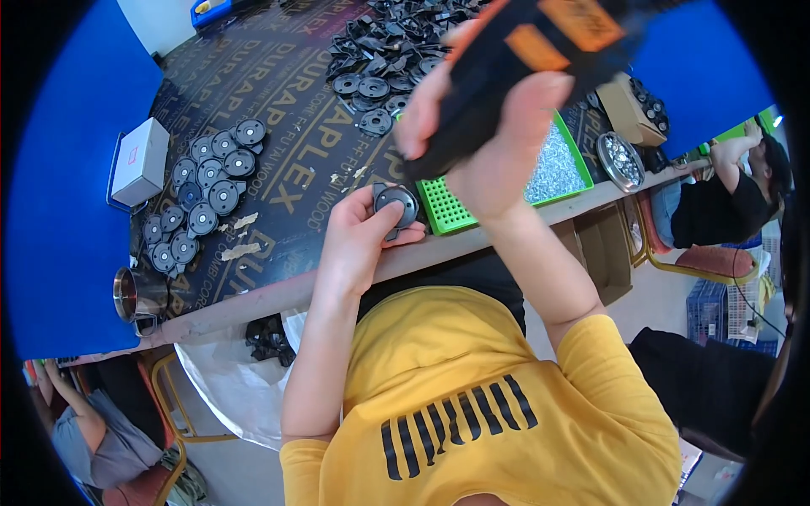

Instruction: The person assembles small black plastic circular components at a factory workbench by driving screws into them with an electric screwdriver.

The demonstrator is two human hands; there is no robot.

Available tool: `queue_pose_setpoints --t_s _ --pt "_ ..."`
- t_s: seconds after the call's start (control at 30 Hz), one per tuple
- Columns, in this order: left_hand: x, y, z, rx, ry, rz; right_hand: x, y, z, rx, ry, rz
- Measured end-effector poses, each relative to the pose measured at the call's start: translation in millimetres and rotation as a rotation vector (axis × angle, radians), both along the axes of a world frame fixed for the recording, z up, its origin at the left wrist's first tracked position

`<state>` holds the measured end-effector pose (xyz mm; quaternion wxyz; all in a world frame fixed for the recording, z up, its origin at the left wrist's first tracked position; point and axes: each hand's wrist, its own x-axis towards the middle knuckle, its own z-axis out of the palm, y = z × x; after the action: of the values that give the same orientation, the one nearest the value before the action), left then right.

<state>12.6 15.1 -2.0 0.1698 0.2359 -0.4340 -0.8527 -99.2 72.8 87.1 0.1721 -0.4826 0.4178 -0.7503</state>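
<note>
My left hand pinches a round black plastic part with a flat grey disc near the table's front edge, the thumb lying over its face. Raised above the tray, my right hand is wrapped round a black and orange electric screwdriver, slightly blurred. Its lower end points toward the part but appears apart from it; the bit cannot be made out. Beneath the right hand lies a green tray with a perforated left section and many small silvery screws, partly hidden by the hand and the tool.
A pile of loose black parts lies at the back. Disc-fitted parts sit in a group at left, near a white box and a metal cup. A round metal dish and cardboard box stand right. Blue partitions flank the table.
</note>
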Motion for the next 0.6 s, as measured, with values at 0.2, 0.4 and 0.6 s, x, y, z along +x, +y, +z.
queue_pose_setpoints --t_s 0.2,0.4,0.6 --pt "0 1 5 0.011 0.007 0.021 -54 20 -17 -0.132 -0.002 -0.258" --pt "2 -1 2 0.014 0.042 0.010 -73 25 -30 -0.072 0.072 -0.301" --pt "2 -1 5 0.035 0.039 0.012 -72 26 -32 -0.007 0.067 -0.337"
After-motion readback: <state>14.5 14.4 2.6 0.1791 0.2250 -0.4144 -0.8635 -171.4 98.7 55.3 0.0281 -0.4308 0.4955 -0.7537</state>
